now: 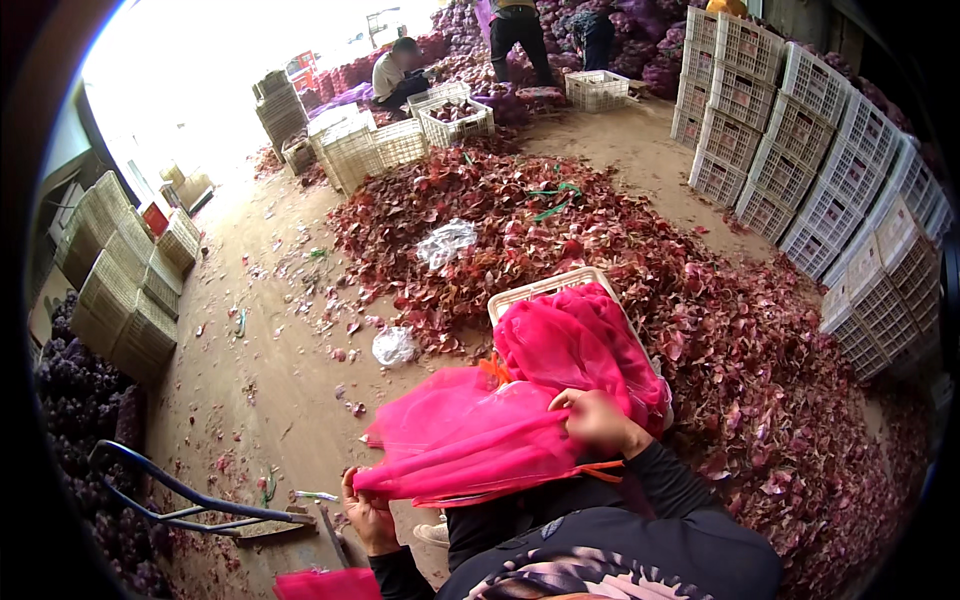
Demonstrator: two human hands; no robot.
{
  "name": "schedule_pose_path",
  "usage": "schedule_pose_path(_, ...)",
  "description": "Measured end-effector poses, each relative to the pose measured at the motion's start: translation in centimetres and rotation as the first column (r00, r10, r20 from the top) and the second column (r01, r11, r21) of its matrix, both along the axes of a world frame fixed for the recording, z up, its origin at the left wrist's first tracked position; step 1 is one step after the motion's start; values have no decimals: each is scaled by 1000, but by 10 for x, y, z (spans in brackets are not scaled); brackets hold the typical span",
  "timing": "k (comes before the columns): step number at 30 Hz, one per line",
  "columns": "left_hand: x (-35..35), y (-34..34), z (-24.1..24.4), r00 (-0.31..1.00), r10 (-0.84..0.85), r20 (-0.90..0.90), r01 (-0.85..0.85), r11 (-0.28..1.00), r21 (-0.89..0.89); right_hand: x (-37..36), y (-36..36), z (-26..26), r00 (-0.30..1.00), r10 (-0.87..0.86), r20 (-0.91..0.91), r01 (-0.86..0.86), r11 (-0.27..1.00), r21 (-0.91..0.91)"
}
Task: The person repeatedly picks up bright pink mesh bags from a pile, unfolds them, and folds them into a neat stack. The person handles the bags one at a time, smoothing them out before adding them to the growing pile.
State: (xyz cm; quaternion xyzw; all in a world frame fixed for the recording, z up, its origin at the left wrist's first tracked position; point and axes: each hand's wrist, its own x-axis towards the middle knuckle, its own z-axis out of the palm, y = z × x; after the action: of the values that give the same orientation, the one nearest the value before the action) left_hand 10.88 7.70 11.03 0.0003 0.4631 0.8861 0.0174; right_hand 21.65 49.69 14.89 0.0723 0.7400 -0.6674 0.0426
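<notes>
A bright pink mesh bag (465, 442) is stretched between my two hands above my lap. My left hand (369, 514) grips its lower left corner. Near the opposite end, my right hand (600, 424) pinches the mesh between thumb and fingers. An orange drawstring (600, 469) trails from the bag below my right hand. Just ahead, a heap of more pink mesh bags (574, 345) fills a cream plastic crate (536, 289), hiding most of it. Another piece of pink mesh (328, 585) lies at the bottom edge, left of my left forearm.
Dry red onion skins (510, 202) cover the floor ahead and to the right. Stacked white crates (795, 165) line the right side; more crates (135, 292) stand left. A blue-handled hand truck (202, 502) is at lower left. Farther off, a seated person (394, 75) and others work by filled sacks.
</notes>
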Motion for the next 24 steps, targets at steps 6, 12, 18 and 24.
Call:
schedule_pose_path(6, 0, 13, 17, 991, -86, 107, 90, 995, -33, -6, 4, -19, 843, -236, -483, 470, 760, 449)
schedule_pose_path(12, 9, 7, 8, 816, -525, 243, 570, 661, -487, -7, 20, 6, 842, -510, 173, 463, 522, -716)
schedule_pose_path(18, 7, 9, -1, 913, -401, 70, 302, 783, 543, 3, 26, 10, 968, -209, 140, 252, 814, -524)
schedule_pose_path(24, -1, 4, -7, 985, -172, -12, 171, 982, -76, 7, 19, 12, 988, -142, -62, 125, 968, -219)
